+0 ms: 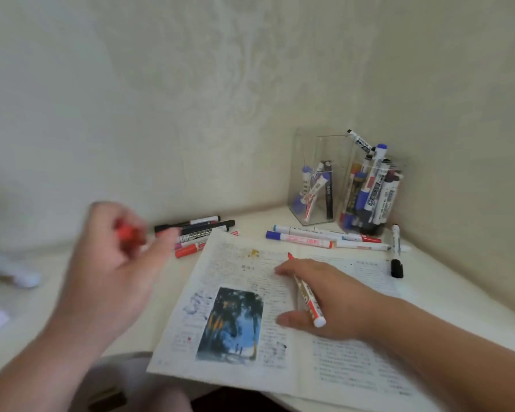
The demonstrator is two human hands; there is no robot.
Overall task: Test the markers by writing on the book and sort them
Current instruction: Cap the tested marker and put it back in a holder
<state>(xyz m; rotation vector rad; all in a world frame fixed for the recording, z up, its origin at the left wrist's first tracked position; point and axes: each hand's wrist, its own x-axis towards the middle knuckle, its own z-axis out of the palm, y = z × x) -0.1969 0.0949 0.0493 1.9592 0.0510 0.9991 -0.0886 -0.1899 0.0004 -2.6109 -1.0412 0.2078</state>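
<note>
1. Our left hand (113, 263), blurred, is raised above the desk (446, 281) and pinches a red cap (128, 233).
2. Our right hand (327, 298) rests on the open book (235, 263), gripping an uncapped red marker (305, 295) with its tip pointing away from us.
3. Loose markers (309, 237) lie beyond the book, and two clear holders (312, 188) in the corner hold more.

A single wide-angle camera on the wearer's head looks forward and down, close over a table (446, 281), open book (339, 361) at 6 o'clock, clear marker holders (312, 179) in the wall corner at 2 o'clock.
</note>
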